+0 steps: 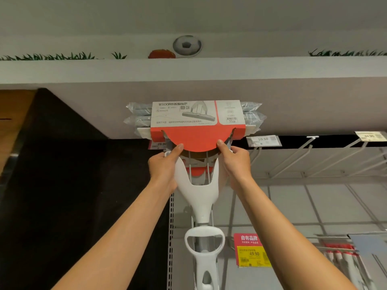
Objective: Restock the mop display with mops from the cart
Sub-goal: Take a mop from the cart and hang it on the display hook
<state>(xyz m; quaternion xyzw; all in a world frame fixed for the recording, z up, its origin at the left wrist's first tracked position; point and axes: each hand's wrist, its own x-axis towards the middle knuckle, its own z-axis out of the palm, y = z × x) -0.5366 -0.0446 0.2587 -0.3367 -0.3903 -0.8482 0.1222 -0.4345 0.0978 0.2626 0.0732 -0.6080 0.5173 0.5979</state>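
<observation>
A sponge mop (198, 193) with a white forked frame hangs head-up in front of me. Its head is wrapped in plastic and a red and white cardboard sleeve (196, 120). My left hand (165, 166) grips the left prong of the white fork, thumb up against the red card's lower edge. My right hand (236, 162) grips the right prong the same way. Behind the fork, another red-sleeved mop head (195, 171) shows on the display. The white pull handle (204, 239) hangs below on the shaft.
Empty white display hooks (301, 155) jut out to the right under price tags (262, 140). A red and yellow 49.90 sign (251, 251) sits on the grey back panel. More mops with red bands (339, 251) lie lower right. A dark pillar (62, 185) stands left.
</observation>
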